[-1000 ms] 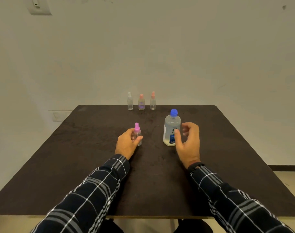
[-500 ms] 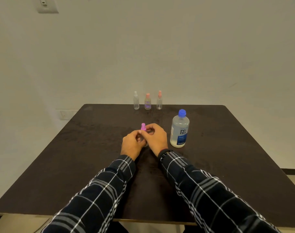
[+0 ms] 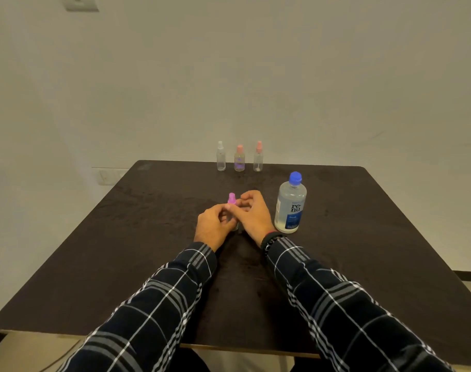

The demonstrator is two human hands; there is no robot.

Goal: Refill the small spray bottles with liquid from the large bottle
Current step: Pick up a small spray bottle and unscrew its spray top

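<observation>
A small spray bottle with a pink cap stands near the middle of the dark table. My left hand grips its clear body, which the fingers mostly hide. My right hand pinches the bottle just under the pink cap. The large clear bottle with a blue cap and blue label stands upright just right of my right hand, untouched. Three more small spray bottles stand in a row at the table's far edge: a white-capped one, a pink-capped one and another pink-capped one.
A plain wall rises right behind the table's far edge. A wall socket sits low on the wall at the left. My plaid sleeves cover the near middle of the table.
My right hand left the large bottle and came over to the pink-capped spray bottle, joining my left hand on it. The large bottle stays upright on the table.
</observation>
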